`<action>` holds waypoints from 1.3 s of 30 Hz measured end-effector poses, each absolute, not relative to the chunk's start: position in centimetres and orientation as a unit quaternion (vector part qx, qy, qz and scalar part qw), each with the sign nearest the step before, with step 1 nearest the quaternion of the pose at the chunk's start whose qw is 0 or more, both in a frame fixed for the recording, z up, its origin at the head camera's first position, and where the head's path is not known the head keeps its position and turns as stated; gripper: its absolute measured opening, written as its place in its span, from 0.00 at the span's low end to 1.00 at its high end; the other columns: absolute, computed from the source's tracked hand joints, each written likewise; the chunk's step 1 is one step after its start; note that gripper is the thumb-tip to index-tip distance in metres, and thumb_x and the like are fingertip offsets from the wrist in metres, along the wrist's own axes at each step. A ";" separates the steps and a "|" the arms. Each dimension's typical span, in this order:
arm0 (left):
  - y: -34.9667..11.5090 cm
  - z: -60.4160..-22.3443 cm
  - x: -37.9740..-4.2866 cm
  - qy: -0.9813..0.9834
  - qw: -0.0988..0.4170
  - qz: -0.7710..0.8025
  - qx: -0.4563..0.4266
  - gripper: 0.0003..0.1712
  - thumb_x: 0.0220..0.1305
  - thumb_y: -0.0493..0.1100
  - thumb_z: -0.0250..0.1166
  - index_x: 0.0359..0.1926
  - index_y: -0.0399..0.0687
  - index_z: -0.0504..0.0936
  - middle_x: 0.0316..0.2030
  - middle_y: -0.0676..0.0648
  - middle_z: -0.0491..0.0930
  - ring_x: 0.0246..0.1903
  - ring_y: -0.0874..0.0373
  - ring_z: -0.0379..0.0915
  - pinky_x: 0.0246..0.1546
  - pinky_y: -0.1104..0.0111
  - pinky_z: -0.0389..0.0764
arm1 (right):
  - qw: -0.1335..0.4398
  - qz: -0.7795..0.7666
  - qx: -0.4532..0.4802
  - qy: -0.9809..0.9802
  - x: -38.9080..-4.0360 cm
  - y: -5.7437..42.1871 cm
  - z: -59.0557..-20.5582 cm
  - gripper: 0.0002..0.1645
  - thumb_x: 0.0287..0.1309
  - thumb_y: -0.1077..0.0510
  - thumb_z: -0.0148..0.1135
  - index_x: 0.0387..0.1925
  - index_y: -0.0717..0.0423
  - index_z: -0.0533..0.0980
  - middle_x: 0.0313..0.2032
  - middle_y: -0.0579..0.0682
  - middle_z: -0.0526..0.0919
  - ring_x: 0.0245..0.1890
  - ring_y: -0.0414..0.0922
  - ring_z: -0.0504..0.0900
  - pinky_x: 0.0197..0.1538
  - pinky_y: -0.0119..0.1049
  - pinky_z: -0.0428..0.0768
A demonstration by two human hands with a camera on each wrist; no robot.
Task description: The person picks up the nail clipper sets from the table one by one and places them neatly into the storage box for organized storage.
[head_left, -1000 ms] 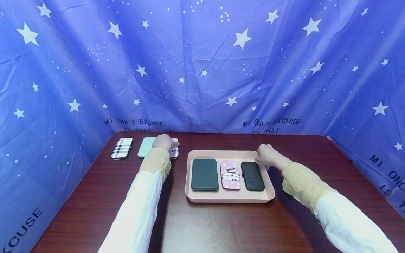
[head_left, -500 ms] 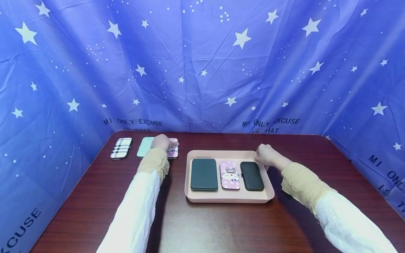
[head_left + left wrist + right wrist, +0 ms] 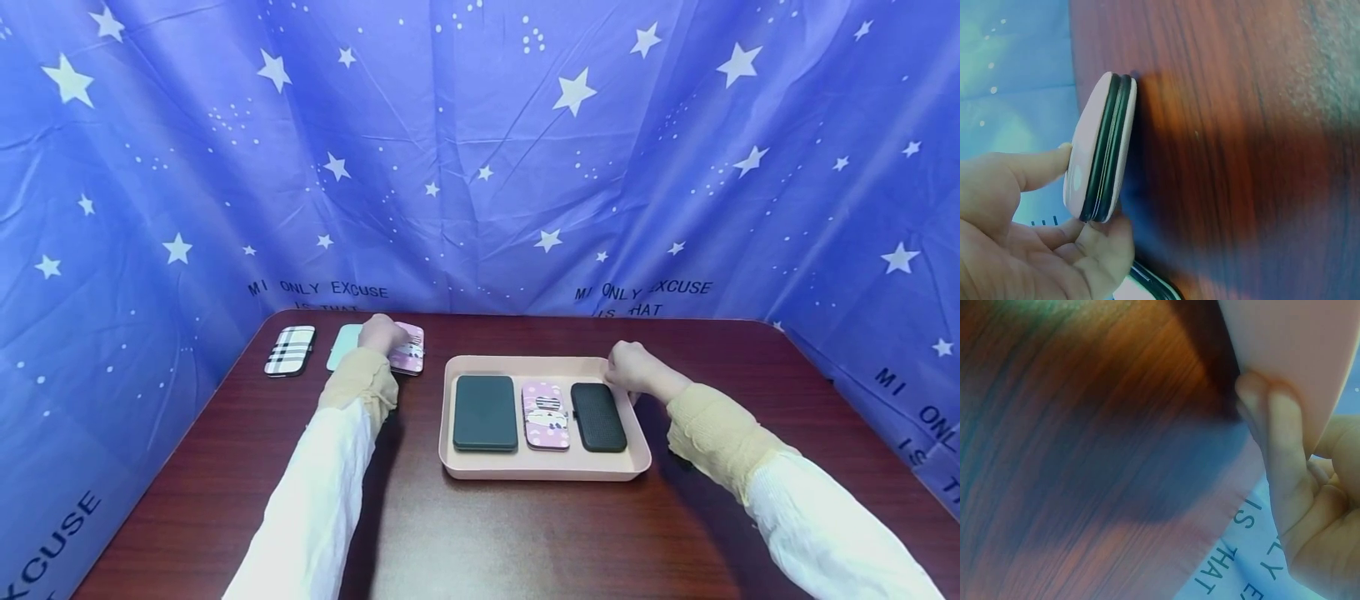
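In the head view my left hand (image 3: 381, 333) is at the back left, gripping a pink patterned hard case (image 3: 409, 348). The left wrist view shows this case (image 3: 1100, 150) edge-on, its dark seam facing the camera, with the thumb on one face and fingers at its lower end. Just left of it lies a mint-green case (image 3: 342, 342), partly hidden by the hand. My right hand (image 3: 637, 369) pinches the back right corner of a pale pink tray (image 3: 540, 475); in the right wrist view its fingers press on the tray's outer wall (image 3: 1300, 350).
Inside the tray lie a dark green case (image 3: 485, 413), a second pink patterned case (image 3: 546, 417) and a black textured case (image 3: 598, 418). A plaid case (image 3: 290, 351) lies at the table's far left. A blue star-printed curtain (image 3: 480, 208) hangs behind the table.
The pink case in my left hand has risen slightly and tilted, its near edge shifting away from me. The right hand and the tray have stayed in place.
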State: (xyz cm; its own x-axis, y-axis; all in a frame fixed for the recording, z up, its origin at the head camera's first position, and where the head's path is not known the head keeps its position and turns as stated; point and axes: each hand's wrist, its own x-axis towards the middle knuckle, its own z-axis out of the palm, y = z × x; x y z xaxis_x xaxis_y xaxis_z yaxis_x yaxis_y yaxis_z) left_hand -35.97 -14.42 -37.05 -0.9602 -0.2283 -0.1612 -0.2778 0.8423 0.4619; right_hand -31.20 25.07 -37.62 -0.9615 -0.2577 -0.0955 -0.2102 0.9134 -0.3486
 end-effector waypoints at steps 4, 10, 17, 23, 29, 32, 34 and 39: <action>-14.7 -37.0 -36.3 0.954 0.048 0.266 -0.130 0.23 0.54 0.44 0.59 0.47 0.30 0.77 0.49 0.33 0.77 0.48 0.44 0.73 0.51 0.61 0.75 | 0.067 -0.173 -0.127 0.974 -31.2 25.1 -37.6 0.17 0.50 0.68 0.49 0.10 0.55 0.67 0.07 0.48 0.72 0.06 0.41 0.76 0.13 0.34 0.77; -15.0 -37.3 -36.3 0.935 0.045 0.321 -0.142 0.20 0.58 0.40 0.53 0.45 0.29 0.77 0.48 0.32 0.76 0.44 0.46 0.71 0.51 0.61 0.76 | 0.067 -0.171 -0.126 0.975 -31.2 25.1 -37.6 0.17 0.51 0.68 0.50 0.10 0.56 0.67 0.08 0.49 0.73 0.06 0.41 0.76 0.13 0.34 0.77; -15.3 -37.9 -36.6 0.902 0.043 0.392 -0.174 0.18 0.57 0.35 0.58 0.47 0.26 0.74 0.44 0.33 0.73 0.40 0.47 0.73 0.29 0.63 0.83 | 0.079 -0.166 -0.112 0.977 -31.3 25.0 -37.7 0.16 0.52 0.68 0.51 0.11 0.57 0.68 0.08 0.50 0.74 0.07 0.42 0.77 0.14 0.33 0.77; -15.4 -38.4 -36.7 0.893 0.050 0.404 -0.192 0.21 0.58 0.36 0.59 0.51 0.26 0.72 0.46 0.33 0.74 0.39 0.48 0.72 0.27 0.66 0.82 | 0.077 -0.170 -0.113 0.976 -31.3 25.1 -37.7 0.17 0.52 0.68 0.51 0.11 0.57 0.68 0.08 0.50 0.73 0.07 0.42 0.77 0.14 0.34 0.77; -15.7 -38.3 -36.3 0.885 0.048 0.423 -0.187 0.21 0.59 0.35 0.59 0.51 0.25 0.70 0.40 0.36 0.72 0.32 0.52 0.71 0.22 0.70 0.79 | 0.067 -0.176 -0.123 0.974 -31.3 25.1 -37.8 0.17 0.52 0.68 0.50 0.10 0.56 0.68 0.08 0.49 0.73 0.07 0.42 0.77 0.13 0.34 0.77; -15.7 -39.0 -37.1 0.855 0.061 0.476 -0.197 0.20 0.60 0.32 0.58 0.52 0.25 0.70 0.42 0.37 0.72 0.32 0.53 0.72 0.30 0.67 0.83 | 0.066 -0.172 -0.125 0.975 -31.4 25.2 -37.8 0.17 0.52 0.68 0.50 0.10 0.56 0.67 0.07 0.49 0.73 0.06 0.42 0.77 0.14 0.34 0.77; -16.3 -41.0 -38.9 0.828 0.067 0.525 -0.183 0.18 0.60 0.31 0.58 0.50 0.24 0.70 0.41 0.36 0.73 0.32 0.52 0.75 0.34 0.63 0.84 | 0.065 -0.171 -0.125 0.975 -31.4 25.2 -37.9 0.17 0.51 0.68 0.49 0.10 0.56 0.67 0.07 0.49 0.73 0.06 0.42 0.76 0.14 0.34 0.77; -17.8 -45.6 -43.4 0.775 0.077 0.610 -0.147 0.13 0.57 0.29 0.61 0.41 0.23 0.72 0.32 0.36 0.77 0.28 0.50 0.79 0.30 0.59 0.84 | 0.074 -0.173 -0.119 0.975 -31.6 25.3 -38.1 0.16 0.50 0.68 0.49 0.11 0.57 0.68 0.08 0.49 0.73 0.06 0.41 0.76 0.14 0.34 0.77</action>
